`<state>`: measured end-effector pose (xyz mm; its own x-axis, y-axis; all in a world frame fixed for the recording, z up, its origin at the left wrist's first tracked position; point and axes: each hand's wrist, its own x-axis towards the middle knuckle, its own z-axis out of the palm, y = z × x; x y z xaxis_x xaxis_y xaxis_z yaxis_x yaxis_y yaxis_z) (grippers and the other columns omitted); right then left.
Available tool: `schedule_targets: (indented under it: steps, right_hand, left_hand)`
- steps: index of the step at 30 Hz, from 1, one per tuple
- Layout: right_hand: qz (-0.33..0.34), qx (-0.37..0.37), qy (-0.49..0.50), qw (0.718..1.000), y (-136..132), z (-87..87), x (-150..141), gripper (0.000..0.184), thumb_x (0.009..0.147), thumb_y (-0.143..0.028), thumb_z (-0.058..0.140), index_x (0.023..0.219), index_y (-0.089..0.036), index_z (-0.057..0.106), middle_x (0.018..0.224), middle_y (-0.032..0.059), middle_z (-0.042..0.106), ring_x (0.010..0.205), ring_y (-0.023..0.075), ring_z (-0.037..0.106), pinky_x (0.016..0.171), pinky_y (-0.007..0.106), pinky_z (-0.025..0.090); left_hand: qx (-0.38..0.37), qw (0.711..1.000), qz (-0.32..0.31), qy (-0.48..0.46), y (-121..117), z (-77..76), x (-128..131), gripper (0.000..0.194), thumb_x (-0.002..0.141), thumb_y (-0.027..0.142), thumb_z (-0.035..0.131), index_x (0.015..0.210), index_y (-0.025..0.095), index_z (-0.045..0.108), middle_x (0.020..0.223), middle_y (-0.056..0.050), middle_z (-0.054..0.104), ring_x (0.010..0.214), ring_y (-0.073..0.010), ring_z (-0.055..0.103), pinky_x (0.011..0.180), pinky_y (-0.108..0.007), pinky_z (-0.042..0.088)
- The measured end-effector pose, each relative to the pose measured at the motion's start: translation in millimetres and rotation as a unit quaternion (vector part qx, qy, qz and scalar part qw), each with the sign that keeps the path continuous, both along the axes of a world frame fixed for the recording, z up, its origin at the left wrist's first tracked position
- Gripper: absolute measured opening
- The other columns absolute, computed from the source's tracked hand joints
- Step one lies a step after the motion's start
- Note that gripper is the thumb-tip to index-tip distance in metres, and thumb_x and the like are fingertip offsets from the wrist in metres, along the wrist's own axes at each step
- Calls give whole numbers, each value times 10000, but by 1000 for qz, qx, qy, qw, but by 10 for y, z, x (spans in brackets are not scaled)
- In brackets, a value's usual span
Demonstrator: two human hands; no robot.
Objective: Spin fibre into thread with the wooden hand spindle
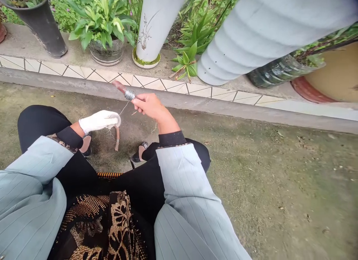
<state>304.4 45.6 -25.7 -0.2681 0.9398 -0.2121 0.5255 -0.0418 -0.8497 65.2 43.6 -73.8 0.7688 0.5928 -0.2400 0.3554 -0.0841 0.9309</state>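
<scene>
My left hand [99, 120] wears a white glove, and its fingers are closed around a short brown stick [117, 138] whose lower end hangs down below the glove. Loose thin strands dangle beside that stick. Bare and closed, my right hand [149, 105] grips a reddish-brown wooden stick [119, 85] that points up and left. Silvery wire [129, 94] is wound in a thick band around it, just ahead of my fingers. A thin strand [123, 108] stretches from this winding down to the gloved hand. The fingers hide part of both sticks.
Ahead runs a low ledge with a tiled front [145, 83]. On it stand a dark pot [47, 28], a leafy plant in a clear pot [107, 51], a white pillar-like vase [151, 25] and a large ribbed white container [251, 32]. Concrete ground [265, 178] spreads around my feet.
</scene>
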Motion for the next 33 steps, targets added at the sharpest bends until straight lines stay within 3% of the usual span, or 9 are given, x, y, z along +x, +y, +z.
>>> schedule_targets:
  steps: [6,10,14,16,20,23,25,29,33]
  right_hand:
    - [27,19,-241,970,15,-91,-36,271,870,-370,547,856,-132,677,864,110,694,821,199,608,707,277,400]
    - [133,-30,-345,929,-37,-76,-104,259,861,-345,562,874,-125,699,903,152,694,842,227,622,706,307,399]
    - [380,-203,-217,876,-122,13,-98,195,831,-295,605,733,-137,665,641,28,622,564,106,523,581,249,380]
    - [412,-185,-50,891,-149,87,-41,209,833,-327,615,743,-139,641,629,-11,592,529,68,477,542,211,370]
    - [118,7,170,978,-83,165,143,383,879,-507,544,909,-131,613,668,-2,588,538,63,453,497,181,350]
    - [-65,42,82,994,26,84,211,415,918,-517,472,958,-127,607,710,37,613,576,94,497,521,202,371]
    - [-79,24,-66,994,69,1,178,356,920,-450,489,925,-123,631,751,68,645,649,129,554,588,232,403]
    - [71,-39,-314,946,30,-75,-1,254,863,-345,575,882,-119,689,835,131,693,788,205,611,673,288,400]
    - [286,-146,-344,882,-68,-46,-125,220,845,-298,586,774,-124,701,722,87,676,635,153,573,604,278,369]
  left_hand:
    - [38,997,-41,44,-32,145,68,395,880,499,516,876,129,655,689,-26,603,528,-83,457,510,-178,362]
    - [114,988,-38,102,-12,252,79,387,881,471,497,812,124,656,731,-24,629,610,-99,508,603,-191,403]
    - [126,984,-42,117,21,259,15,360,856,467,540,816,134,672,740,-8,639,660,-113,532,644,-202,412]
    - [80,995,-8,55,33,234,-10,357,839,472,579,826,124,659,728,-18,629,632,-108,524,617,-203,417]
    - [-44,993,64,-86,35,220,5,384,850,492,586,807,112,613,591,6,529,486,-71,421,512,-198,398]
    - [-71,994,50,-66,16,273,31,385,833,488,618,775,107,614,662,-30,581,487,-62,434,487,-188,397]
    - [-65,997,24,-35,3,312,27,376,830,478,623,779,105,630,732,-57,619,521,-68,470,496,-184,408]
    - [-29,999,6,12,8,324,-25,346,843,460,600,807,119,647,760,-54,635,534,-67,473,499,-174,389]
    - [15,998,14,51,46,292,-79,348,844,467,589,792,127,640,734,-42,627,548,-77,488,499,-171,376]
